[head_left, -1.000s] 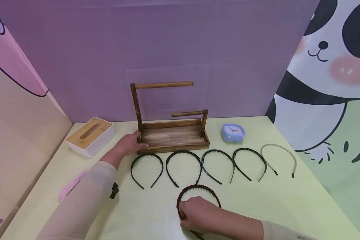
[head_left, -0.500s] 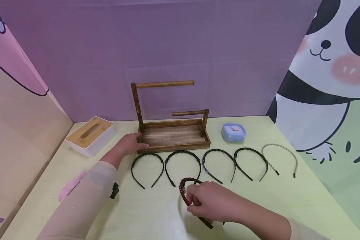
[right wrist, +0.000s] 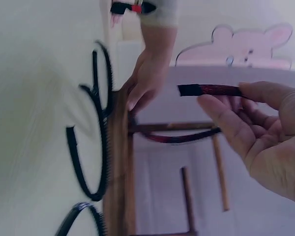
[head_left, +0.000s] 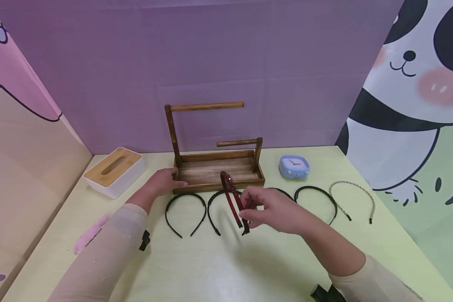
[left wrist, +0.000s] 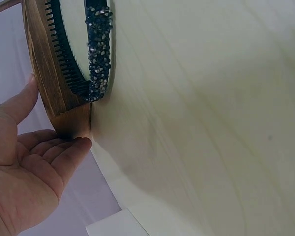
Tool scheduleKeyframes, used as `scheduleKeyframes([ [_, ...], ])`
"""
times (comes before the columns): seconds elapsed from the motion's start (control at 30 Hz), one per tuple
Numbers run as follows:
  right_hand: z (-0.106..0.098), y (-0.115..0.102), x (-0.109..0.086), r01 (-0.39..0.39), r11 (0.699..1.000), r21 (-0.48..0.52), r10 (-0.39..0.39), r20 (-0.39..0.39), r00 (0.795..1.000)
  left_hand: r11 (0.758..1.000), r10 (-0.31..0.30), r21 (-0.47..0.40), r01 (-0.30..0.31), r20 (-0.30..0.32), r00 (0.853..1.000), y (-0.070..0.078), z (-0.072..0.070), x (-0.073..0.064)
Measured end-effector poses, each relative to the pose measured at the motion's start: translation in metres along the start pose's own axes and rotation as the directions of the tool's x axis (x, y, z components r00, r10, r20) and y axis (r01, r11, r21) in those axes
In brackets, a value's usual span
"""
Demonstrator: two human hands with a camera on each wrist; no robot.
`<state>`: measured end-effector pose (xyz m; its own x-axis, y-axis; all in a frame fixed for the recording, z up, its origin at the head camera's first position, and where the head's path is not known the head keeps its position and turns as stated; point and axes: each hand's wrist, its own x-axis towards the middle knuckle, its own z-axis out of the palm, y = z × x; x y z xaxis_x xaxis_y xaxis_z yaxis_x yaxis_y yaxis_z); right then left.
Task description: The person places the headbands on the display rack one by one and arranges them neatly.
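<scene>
In the head view my right hand [head_left: 273, 209] pinches a dark red headband [head_left: 232, 199] near one end. The headband is held above the table with its beaded curve upward, in front of the wooden rack [head_left: 220, 184]. The rack is a shallow tray with two posts, each bearing a sideways bar at a different height. My left hand [head_left: 162, 182] grips the tray's left end, thumb on one side and fingers on the other in the left wrist view. Just in front of the rack lies a black beaded headband [left wrist: 99, 49] with comb teeth.
Several headbands lie in a row before the rack, among them a black one [head_left: 298, 193] and a pale braided one [head_left: 371, 201]. A tissue box [head_left: 115, 167] stands left, a blue clock [head_left: 294, 167] right. A pink fluffy thing [head_left: 90, 235] lies by the left sleeve.
My right hand has lifted the red headband off the table and carried it forward toward the rack, turning its curve upright. The left hand stays at the rack's left end.
</scene>
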<state>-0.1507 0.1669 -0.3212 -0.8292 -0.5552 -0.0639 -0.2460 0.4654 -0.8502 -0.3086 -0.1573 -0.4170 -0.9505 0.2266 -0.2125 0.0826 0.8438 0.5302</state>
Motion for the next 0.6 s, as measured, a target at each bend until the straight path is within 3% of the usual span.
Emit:
scheduleKeyframes([
  [0.1,-0.005,0.012,0.017,0.033,0.999,-0.037,-0.036,-0.084,0.996,1.000,0.002,0.006,-0.002,-0.004,1.000,-0.001,0.000,0.000],
  [0.3,-0.007,0.031,0.051,0.064,0.968,-0.243,-0.118,-0.214,0.970,1.000,-0.005,0.012,0.005,-0.007,1.000,0.000,0.000,-0.001],
  [0.6,-0.001,0.053,0.103,0.107,0.955,-0.276,-0.184,-0.272,0.944,1.000,-0.018,-0.011,0.018,-0.001,1.000,0.002,0.000,-0.003],
])
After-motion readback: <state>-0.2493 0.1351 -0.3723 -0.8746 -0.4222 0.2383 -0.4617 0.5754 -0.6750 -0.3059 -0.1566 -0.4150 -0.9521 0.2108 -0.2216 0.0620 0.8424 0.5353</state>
